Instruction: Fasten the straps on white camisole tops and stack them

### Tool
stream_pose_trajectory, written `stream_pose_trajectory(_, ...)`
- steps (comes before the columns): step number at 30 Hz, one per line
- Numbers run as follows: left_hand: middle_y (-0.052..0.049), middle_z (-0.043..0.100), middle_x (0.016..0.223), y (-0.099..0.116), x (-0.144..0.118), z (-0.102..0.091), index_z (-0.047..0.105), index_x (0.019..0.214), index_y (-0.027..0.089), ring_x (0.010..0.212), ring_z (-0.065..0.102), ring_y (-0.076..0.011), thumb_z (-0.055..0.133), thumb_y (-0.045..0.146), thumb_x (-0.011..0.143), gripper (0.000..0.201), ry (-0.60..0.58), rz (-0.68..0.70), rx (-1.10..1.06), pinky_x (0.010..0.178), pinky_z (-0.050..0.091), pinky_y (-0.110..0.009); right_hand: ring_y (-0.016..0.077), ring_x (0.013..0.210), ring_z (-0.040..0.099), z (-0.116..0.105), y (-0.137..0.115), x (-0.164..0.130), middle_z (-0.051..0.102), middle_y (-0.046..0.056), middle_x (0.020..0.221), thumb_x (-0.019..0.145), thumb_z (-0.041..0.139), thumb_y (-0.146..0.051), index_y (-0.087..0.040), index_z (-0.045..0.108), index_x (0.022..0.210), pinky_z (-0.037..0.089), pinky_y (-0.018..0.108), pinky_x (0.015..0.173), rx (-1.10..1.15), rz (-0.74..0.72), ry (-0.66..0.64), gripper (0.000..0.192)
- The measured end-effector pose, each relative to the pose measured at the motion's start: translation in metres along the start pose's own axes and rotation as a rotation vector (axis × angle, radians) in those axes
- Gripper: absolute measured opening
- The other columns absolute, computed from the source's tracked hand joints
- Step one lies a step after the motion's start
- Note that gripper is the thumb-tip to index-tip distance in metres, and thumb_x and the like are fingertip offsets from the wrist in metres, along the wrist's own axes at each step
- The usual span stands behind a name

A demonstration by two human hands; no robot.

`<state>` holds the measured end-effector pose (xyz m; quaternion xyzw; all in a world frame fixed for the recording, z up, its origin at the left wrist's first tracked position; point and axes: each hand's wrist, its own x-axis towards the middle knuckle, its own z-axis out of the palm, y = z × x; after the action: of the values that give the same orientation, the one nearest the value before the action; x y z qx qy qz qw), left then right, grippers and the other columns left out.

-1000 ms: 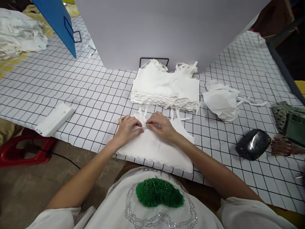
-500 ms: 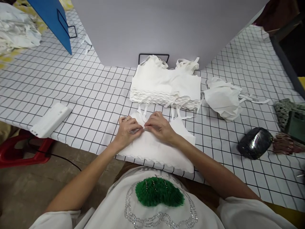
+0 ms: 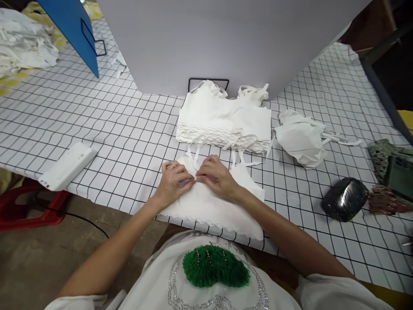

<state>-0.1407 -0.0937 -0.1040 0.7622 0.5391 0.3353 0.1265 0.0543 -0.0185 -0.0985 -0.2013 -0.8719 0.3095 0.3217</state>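
A white top with thin straps (image 3: 213, 206) lies flat at the near edge of the checked table (image 3: 129, 129). My left hand (image 3: 174, 181) and my right hand (image 3: 216, 176) rest on its upper middle, fingertips meeting and pinching a small fold or strap end of the fabric. Just beyond my hands stands a neat stack of the same white tops (image 3: 226, 118), straps trailing toward me.
A crumpled white top (image 3: 301, 137) lies right of the stack. A white oblong device (image 3: 66, 165) sits at the left edge, a shiny dark pouch (image 3: 343, 198) and green items (image 3: 392, 165) at right. A grey board (image 3: 226, 38) and a blue board (image 3: 72, 30) stand behind. A red stool (image 3: 29, 211) is below left.
Both hands stay pinched on the same spot of the top; only the view has shifted slightly.
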Motion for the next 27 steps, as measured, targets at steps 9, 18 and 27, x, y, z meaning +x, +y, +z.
stream_pose_trajectory(9,0.002,0.066,0.073,0.0004,-0.0003,0.0002,0.070,0.079,0.022,0.081,0.056,-0.0181,0.070,0.019,0.088,0.009,0.004,0.009,0.001,0.085,0.030,-0.040,0.0233,0.093,0.050,-0.0008,-0.0001,-0.0020,0.066,0.005,0.078,0.098,0.057,-0.022,-0.021,0.068,0.087,0.039,0.043,0.085,-0.032,0.045,-0.049,0.015)
stream_pose_trajectory(18,0.002,0.065,0.073,0.0008,0.0002,0.0000,0.069,0.078,0.021,0.080,0.055,-0.0175,0.068,0.021,0.088,0.011,-0.017,-0.023,-0.010,0.087,0.031,-0.040,0.0221,0.091,0.051,0.0004,-0.0012,-0.0022,0.066,0.004,0.078,0.098,0.058,-0.024,-0.021,0.068,0.087,0.041,0.042,0.086,-0.001,0.039,-0.012,0.015)
stream_pose_trajectory(27,0.001,0.066,0.074,0.0004,0.0003,0.0003,0.071,0.078,0.023,0.080,0.055,-0.0187,0.067,0.021,0.088,0.011,-0.039,-0.052,-0.013,0.087,0.031,-0.041,0.0229,0.092,0.051,0.0014,-0.0011,-0.0017,0.066,0.005,0.078,0.097,0.058,-0.025,-0.021,0.068,0.087,0.041,0.044,0.088,-0.019,0.043,-0.040,0.014)
